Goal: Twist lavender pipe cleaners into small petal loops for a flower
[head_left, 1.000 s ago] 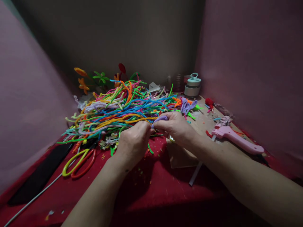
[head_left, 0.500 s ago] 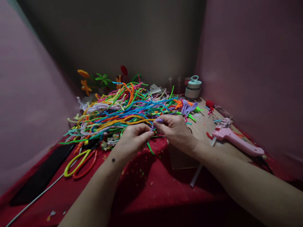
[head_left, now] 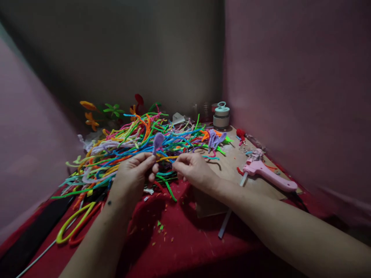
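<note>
Between the thumb and fingers of my left hand (head_left: 131,173) stands a small purple petal-shaped loop of pipe cleaner (head_left: 158,142), rounded end up. My right hand (head_left: 198,172) is just to the right, apart from the petal. Its fingers are pinched together, and whatever may be in them is hidden. Beyond both hands spreads a big heap of colourful pipe cleaners (head_left: 124,148). A cluster of similar purple petals (head_left: 215,139) lies at the heap's right end.
Yellow-and-red-handled scissors (head_left: 62,235) lie at left beside a black strip (head_left: 37,229). A pink glue gun (head_left: 271,175) with a glue stick rests on a cardboard sheet (head_left: 227,166) at right. Behind are a lidded jar (head_left: 222,119) and pipe-cleaner flowers (head_left: 91,121). Scraps dot the red cloth (head_left: 174,247).
My hands have moved apart. The purple piece, earlier pinched between both hands, now stands upright in my left hand alone. The view has shifted to the right.
</note>
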`<state>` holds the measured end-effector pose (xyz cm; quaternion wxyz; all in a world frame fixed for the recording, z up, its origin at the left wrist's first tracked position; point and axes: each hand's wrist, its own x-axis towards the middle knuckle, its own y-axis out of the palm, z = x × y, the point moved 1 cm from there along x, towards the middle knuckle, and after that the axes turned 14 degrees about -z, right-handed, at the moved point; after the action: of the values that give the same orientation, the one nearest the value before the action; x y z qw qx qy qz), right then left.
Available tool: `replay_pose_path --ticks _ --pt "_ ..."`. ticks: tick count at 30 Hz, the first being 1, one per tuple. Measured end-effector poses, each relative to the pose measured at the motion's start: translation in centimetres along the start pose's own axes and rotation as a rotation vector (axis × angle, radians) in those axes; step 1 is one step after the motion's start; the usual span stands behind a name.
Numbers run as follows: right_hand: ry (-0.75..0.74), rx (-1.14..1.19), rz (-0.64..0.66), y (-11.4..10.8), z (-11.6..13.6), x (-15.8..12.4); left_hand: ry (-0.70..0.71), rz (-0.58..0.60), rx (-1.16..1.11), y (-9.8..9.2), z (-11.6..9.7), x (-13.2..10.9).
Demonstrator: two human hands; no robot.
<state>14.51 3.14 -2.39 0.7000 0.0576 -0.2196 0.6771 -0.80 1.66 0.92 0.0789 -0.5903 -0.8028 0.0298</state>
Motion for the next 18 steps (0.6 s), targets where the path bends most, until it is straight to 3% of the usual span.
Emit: replay_pose_path --ticks 2,4,8,13,18 --pt "-0.095 -0.198 0.072 0.2 0.0 -0.2 0.033 0.004 -0.014 0.5 -1.0 0.6" --pt "-0.189 -0.409 0.126 0.4 0.2 -0.6 0.071 0.100 0.047 1.8 -2.2 1.0" --pt "-0.254 -0.658 0.244 0.7 0.5 -1.3 0.194 0.294 0.257 6.8 -3.9 1.3" --pt "-0.177 -0.647 0.283 1.3 0.0 -1.0 0.418 0.336 0.567 13.3 -3.4 3.3" --pt "-0.147 -0.561 0.230 2.2 -1.5 0.1 0.488 0.302 0.702 17.1 -2.8 6.0"
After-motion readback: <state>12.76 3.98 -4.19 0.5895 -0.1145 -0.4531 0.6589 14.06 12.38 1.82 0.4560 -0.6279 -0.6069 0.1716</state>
